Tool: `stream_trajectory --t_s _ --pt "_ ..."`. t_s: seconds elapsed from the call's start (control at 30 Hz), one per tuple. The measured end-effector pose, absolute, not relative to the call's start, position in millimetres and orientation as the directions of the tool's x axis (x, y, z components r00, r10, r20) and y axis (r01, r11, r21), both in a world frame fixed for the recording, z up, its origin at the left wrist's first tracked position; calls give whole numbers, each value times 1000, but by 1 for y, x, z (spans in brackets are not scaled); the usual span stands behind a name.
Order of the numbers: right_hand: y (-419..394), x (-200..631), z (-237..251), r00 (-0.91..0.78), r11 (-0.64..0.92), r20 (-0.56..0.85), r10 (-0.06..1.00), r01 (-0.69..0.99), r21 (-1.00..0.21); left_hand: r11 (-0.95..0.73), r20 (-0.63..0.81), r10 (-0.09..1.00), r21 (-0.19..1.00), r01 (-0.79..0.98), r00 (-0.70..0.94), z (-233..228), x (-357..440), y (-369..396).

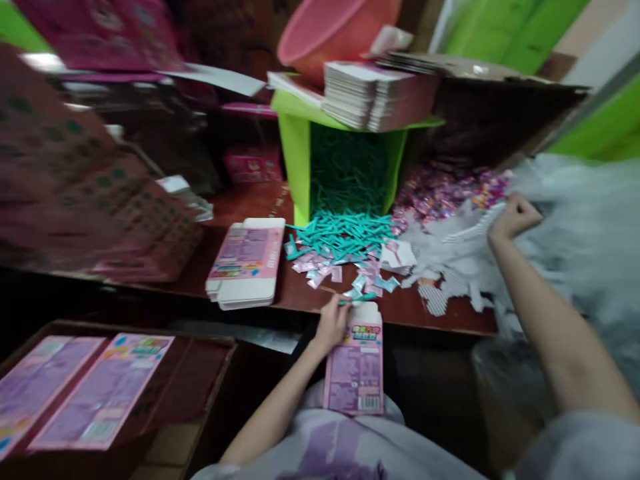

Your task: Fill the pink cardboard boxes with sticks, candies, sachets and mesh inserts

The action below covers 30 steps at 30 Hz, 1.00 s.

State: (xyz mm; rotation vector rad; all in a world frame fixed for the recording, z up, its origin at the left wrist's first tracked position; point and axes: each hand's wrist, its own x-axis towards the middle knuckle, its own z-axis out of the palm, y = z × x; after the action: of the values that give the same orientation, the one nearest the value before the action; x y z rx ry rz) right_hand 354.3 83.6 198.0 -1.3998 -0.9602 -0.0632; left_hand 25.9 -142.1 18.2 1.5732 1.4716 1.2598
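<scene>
My left hand is closed around a thin teal plastic stick at the table's front edge. Just under it, a pink and purple printed carton stands on my lap with its top flap open, and the hand touches its upper left side. My right hand is raised at the right, curled like a fist, beside white foam-like netting. Whatever it may hold is hidden. A heap of teal sticks spills from a bright green box, with small pink and blue sachets in front.
Flattened cartons lie stacked left of the heap. Shiny pink wrapped pieces pile up behind the netting. White cards and a pink basin sit above the green box. A large brown box with finished-looking cartons stands lower left.
</scene>
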Motion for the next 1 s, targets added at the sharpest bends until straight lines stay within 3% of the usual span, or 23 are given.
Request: stream_trajectory --t_s 0.1,0.2,0.3,0.43,0.57,0.67,0.73,0.8,0.9,1.0 --pt "91 386 192 697 264 617 365 558 -787 -194 257 929 952 238 -268 20 18 -136" --pt "84 383 184 660 412 656 365 517 -750 -187 246 924 958 217 -292 24 14 -130" --pt "65 368 178 604 451 659 448 484 -750 -88 117 993 881 465 -33 28 16 -122" --pt "44 349 171 535 439 586 608 387 -810 -162 -58 971 554 817 233 30 26 -119" --pt "26 324 168 417 298 319 851 118 -947 -261 -19 954 443 858 300 32 35 -125" --pt "6 296 169 259 238 232 937 8 -971 -352 73 931 436 828 357 34 40 -129" --pt "-9 274 169 153 209 201 968 -37 -977 -417 110 901 486 768 420 34 42 -130" --pt "-22 252 166 43 168 165 985 -78 -983 -441 167 882 623 646 441 34 41 -130" --pt "-37 222 150 -108 115 123 987 -78 -990 -368 311 924 884 289 224 37 30 -129" --pt "-44 199 126 -164 171 158 974 68 -983 -243 250 967 963 -119 44 42 18 -124"
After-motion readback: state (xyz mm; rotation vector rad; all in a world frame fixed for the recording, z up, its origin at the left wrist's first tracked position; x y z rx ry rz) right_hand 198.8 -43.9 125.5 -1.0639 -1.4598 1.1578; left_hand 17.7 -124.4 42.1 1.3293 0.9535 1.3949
